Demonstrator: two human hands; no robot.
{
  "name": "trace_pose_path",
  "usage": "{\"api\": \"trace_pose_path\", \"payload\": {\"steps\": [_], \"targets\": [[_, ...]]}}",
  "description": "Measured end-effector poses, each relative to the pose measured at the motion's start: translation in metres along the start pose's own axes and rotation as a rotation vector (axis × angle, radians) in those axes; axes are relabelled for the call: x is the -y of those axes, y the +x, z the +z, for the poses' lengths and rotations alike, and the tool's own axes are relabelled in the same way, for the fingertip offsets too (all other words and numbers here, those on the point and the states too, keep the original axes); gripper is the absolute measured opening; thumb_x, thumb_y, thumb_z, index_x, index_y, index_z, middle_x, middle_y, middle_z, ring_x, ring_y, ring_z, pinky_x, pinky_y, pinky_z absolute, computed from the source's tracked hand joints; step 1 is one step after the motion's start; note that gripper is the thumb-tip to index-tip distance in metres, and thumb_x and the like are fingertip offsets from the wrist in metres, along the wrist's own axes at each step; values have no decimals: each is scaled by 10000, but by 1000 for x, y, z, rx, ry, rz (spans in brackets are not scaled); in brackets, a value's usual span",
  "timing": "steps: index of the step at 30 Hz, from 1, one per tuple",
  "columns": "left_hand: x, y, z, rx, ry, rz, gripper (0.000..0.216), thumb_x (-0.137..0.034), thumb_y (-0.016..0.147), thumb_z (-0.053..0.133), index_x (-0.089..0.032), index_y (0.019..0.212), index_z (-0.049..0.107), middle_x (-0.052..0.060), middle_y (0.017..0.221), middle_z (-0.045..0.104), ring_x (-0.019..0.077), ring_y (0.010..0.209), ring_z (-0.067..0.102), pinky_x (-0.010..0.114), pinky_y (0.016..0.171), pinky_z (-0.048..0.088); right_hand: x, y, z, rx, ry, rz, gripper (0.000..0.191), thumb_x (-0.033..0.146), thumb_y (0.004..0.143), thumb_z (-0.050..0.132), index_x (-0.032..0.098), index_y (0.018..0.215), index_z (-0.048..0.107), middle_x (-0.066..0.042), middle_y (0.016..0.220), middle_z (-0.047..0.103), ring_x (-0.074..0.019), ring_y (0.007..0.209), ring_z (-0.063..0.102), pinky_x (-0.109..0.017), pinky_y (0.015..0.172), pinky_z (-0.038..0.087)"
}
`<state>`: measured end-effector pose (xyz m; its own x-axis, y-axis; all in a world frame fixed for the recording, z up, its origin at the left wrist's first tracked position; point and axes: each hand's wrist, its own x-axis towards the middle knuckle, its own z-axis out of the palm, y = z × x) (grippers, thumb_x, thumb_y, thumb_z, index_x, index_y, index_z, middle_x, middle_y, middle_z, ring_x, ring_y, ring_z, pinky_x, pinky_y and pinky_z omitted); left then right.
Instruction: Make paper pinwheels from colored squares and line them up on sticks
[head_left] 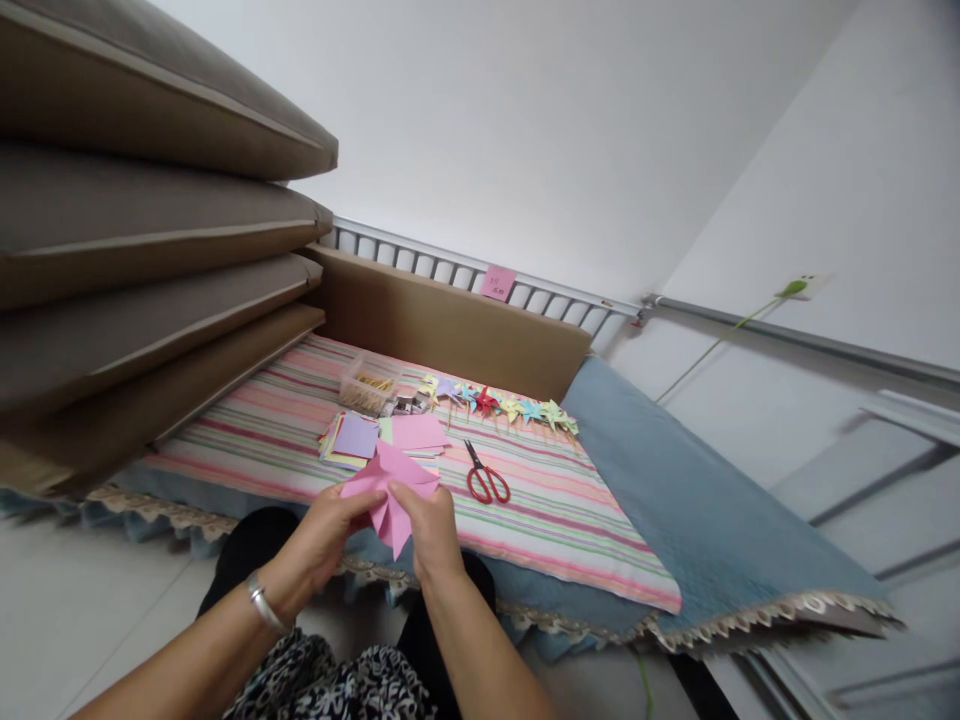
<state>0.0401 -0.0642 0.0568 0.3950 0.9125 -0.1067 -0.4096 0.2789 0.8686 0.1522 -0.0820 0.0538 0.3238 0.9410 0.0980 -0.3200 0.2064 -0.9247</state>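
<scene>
So the left hand (330, 535) and right hand (436, 525) both have fingers pinched shut on a folded pink paper (405, 472), held up at the near edge of the striped cloth (570, 535), red-handled scissors (478, 464) lying just beyond, off to the right.
</scene>
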Motion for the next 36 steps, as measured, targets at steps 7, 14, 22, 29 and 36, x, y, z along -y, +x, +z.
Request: {"api": "trace_pose_path", "payload": {"steps": [7,14,22,29,36], "targets": [[-9,7,-18,-53,-13,-9,248,-239,583,763,-106,782,701,44,687,692,142,588,581,258,610,457,-10,-5,-25,29,-274,-153,231,301,783,611,167,971,599,-12,748,656,-157,682,609,-274,642,490],[-14,11,-22,-44,-25,-61,226,-222,570,758,-119,752,673,21,636,663,127,543,563,250,574,447,-12,-23,-43,197,-653,-480,288,175,819,531,260,1063,660,-41,886,654,-173,795,602,-305,758,477],[-12,11,-23,-14,-6,-62,216,-214,585,740,-116,767,676,31,645,671,143,563,581,260,595,451,-9,-8,-37,142,-357,-177,149,233,728,613,201,843,703,-8,722,642,-144,623,581,-271,627,491],[-9,11,-23,22,11,-50,154,-207,620,711,-116,737,669,34,652,666,142,567,577,260,595,452,-6,-14,-28,158,-266,-77,116,282,712,663,175,754,678,14,616,625,-132,582,589,-265,626,497],[-8,6,-16,-18,73,10,81,-199,595,704,-146,642,664,-1,564,643,123,504,538,231,542,418,-1,-9,-17,136,-287,-34,183,316,672,697,164,628,606,24,566,586,-127,570,561,-243,593,471]]}}
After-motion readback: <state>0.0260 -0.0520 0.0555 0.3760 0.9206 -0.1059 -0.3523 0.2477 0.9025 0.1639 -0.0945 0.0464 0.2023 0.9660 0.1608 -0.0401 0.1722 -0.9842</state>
